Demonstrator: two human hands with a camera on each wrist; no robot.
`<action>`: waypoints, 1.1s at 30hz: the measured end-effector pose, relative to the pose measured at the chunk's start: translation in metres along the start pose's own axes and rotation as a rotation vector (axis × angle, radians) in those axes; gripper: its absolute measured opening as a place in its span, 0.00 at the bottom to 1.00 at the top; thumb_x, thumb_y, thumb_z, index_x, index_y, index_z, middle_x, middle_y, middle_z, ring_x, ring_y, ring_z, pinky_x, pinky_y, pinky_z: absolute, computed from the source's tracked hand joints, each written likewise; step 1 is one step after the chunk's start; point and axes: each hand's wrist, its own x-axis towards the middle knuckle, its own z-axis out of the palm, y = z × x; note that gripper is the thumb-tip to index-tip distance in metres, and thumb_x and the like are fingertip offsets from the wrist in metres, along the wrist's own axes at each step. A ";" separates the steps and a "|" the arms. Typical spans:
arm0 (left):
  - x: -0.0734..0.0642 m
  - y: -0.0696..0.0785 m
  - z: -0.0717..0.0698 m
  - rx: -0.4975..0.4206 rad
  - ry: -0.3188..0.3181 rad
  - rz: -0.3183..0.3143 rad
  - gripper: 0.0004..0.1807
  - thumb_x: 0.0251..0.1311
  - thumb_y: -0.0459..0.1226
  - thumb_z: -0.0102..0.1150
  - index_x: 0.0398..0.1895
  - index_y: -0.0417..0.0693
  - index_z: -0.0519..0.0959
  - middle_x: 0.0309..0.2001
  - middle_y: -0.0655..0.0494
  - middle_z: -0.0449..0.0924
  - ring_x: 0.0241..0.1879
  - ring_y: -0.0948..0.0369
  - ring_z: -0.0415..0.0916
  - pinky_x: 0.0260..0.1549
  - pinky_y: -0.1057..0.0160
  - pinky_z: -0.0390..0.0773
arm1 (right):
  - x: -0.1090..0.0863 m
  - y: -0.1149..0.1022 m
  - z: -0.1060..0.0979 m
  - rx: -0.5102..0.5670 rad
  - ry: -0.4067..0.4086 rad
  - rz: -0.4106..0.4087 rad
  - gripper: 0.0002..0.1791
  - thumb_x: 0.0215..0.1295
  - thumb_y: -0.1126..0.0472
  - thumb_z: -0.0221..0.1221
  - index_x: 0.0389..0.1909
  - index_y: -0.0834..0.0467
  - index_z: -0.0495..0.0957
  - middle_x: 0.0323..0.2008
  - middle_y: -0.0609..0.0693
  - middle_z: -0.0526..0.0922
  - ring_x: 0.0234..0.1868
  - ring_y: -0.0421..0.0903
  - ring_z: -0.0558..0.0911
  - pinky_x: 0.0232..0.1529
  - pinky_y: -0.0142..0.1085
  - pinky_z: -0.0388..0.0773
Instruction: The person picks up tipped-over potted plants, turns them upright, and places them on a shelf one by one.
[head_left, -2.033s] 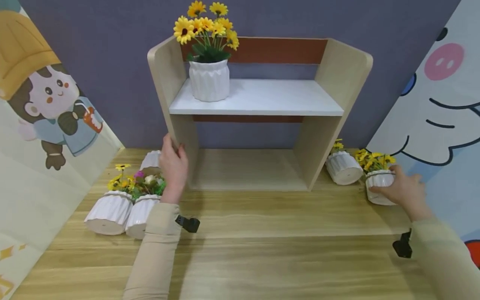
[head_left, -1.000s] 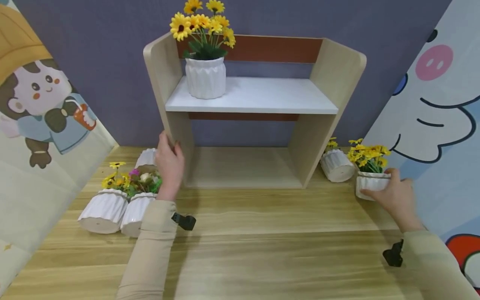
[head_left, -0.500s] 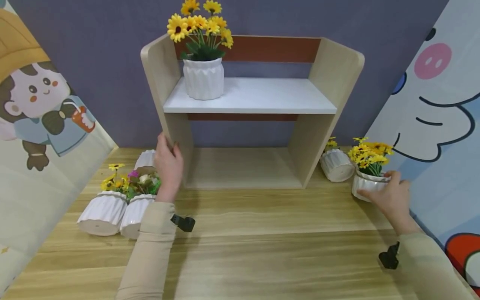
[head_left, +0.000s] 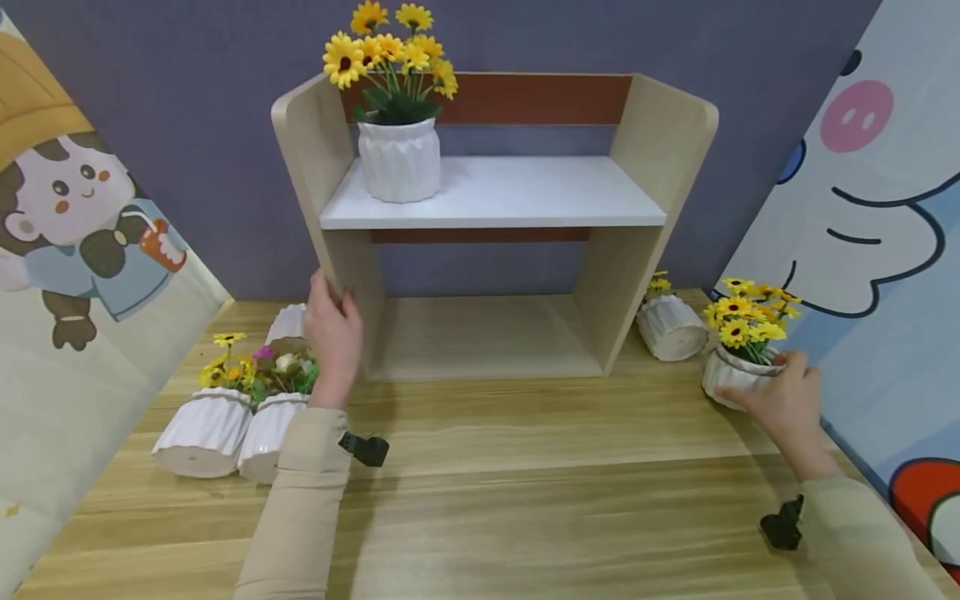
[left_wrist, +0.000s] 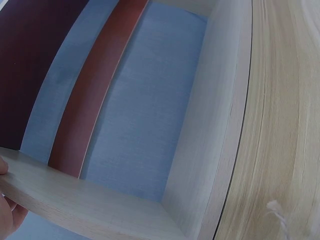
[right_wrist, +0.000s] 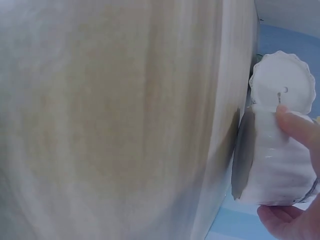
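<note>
My left hand (head_left: 335,333) grips the left side panel of a small two-tier wooden shelf (head_left: 540,190), thumb on one face and fingers on the other. In the left wrist view its fingertips show at the panel's edge (left_wrist: 90,207). At the right, my right hand (head_left: 787,408) holds a white ribbed flowerpot (head_left: 726,379) with yellow flowers (head_left: 746,317). Thumb and fingers lie on opposite sides of the pot, which stands nearly upright close over the table. A second white pot (head_left: 672,328) lies tipped beside the shelf, its base facing forward.
On the upper board's left end stands a white pot (head_left: 400,162) of yellow flowers. Several more pots lie tipped at the left, including one white pot (head_left: 202,433) beside my left forearm. A grey wall (head_left: 225,167) rises behind, with cartoon panels at both sides.
The pot in my right hand has turned from tipped toward upright, was raised briefly and lowered again, its flowers now showing higher. My left hand keeps its grip on the shelf. The view shifts slightly.
</note>
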 end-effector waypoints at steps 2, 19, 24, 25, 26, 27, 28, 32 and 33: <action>0.000 0.000 0.000 0.005 0.001 -0.004 0.18 0.61 0.33 0.50 0.54 0.37 0.66 0.48 0.36 0.74 0.48 0.41 0.72 0.47 0.44 0.72 | -0.001 0.000 0.000 -0.003 0.020 -0.008 0.51 0.38 0.46 0.71 0.53 0.69 0.52 0.45 0.77 0.57 0.36 0.63 0.63 0.26 0.49 0.64; 0.000 -0.001 0.000 0.004 0.003 -0.007 0.19 0.61 0.33 0.50 0.54 0.37 0.66 0.48 0.36 0.75 0.48 0.41 0.73 0.47 0.45 0.72 | -0.012 0.011 -0.001 0.011 0.020 0.024 0.56 0.38 0.46 0.71 0.55 0.76 0.49 0.46 0.80 0.58 0.39 0.69 0.63 0.34 0.59 0.64; 0.000 -0.001 0.000 0.007 0.001 -0.008 0.19 0.61 0.33 0.50 0.54 0.37 0.67 0.48 0.36 0.75 0.47 0.40 0.73 0.47 0.44 0.72 | -0.013 0.013 0.000 0.032 0.047 -0.024 0.55 0.37 0.50 0.73 0.55 0.78 0.50 0.45 0.81 0.59 0.42 0.71 0.64 0.35 0.61 0.64; 0.000 -0.001 0.000 0.009 0.001 -0.008 0.19 0.61 0.33 0.50 0.54 0.37 0.67 0.48 0.36 0.75 0.47 0.40 0.73 0.47 0.44 0.72 | -0.013 0.014 0.000 0.031 0.045 -0.031 0.55 0.37 0.50 0.73 0.55 0.78 0.51 0.45 0.81 0.60 0.42 0.71 0.64 0.35 0.61 0.64; 0.000 0.000 0.000 0.011 0.001 -0.008 0.19 0.61 0.33 0.50 0.54 0.37 0.67 0.48 0.36 0.75 0.47 0.40 0.73 0.47 0.44 0.72 | -0.013 0.014 0.000 0.027 0.041 -0.039 0.54 0.37 0.49 0.72 0.54 0.78 0.51 0.44 0.81 0.60 0.41 0.71 0.64 0.34 0.61 0.64; -0.001 0.000 0.000 0.013 0.001 -0.009 0.18 0.61 0.33 0.50 0.54 0.37 0.67 0.48 0.36 0.75 0.47 0.40 0.73 0.47 0.44 0.72 | -0.013 0.015 0.000 0.024 0.039 -0.047 0.54 0.37 0.48 0.72 0.53 0.79 0.52 0.43 0.81 0.61 0.41 0.72 0.64 0.34 0.60 0.64; -0.001 0.000 0.000 0.014 0.002 -0.007 0.18 0.60 0.33 0.50 0.54 0.37 0.67 0.48 0.35 0.75 0.47 0.40 0.73 0.46 0.44 0.72 | -0.013 0.015 0.000 0.018 0.042 -0.057 0.53 0.38 0.48 0.72 0.51 0.79 0.53 0.42 0.80 0.61 0.40 0.72 0.65 0.33 0.60 0.64; -0.001 0.001 0.000 0.014 0.001 -0.009 0.18 0.60 0.33 0.50 0.53 0.37 0.67 0.47 0.35 0.75 0.47 0.39 0.73 0.46 0.44 0.72 | -0.014 0.017 -0.002 -0.005 0.042 -0.078 0.49 0.41 0.47 0.70 0.48 0.78 0.55 0.38 0.80 0.64 0.37 0.72 0.67 0.28 0.58 0.64; 0.000 0.000 0.001 0.015 0.002 -0.010 0.18 0.60 0.33 0.50 0.53 0.36 0.67 0.47 0.35 0.75 0.46 0.39 0.73 0.46 0.43 0.72 | -0.014 0.017 -0.003 0.001 0.039 -0.083 0.48 0.42 0.46 0.69 0.48 0.78 0.56 0.38 0.80 0.64 0.36 0.73 0.67 0.28 0.58 0.65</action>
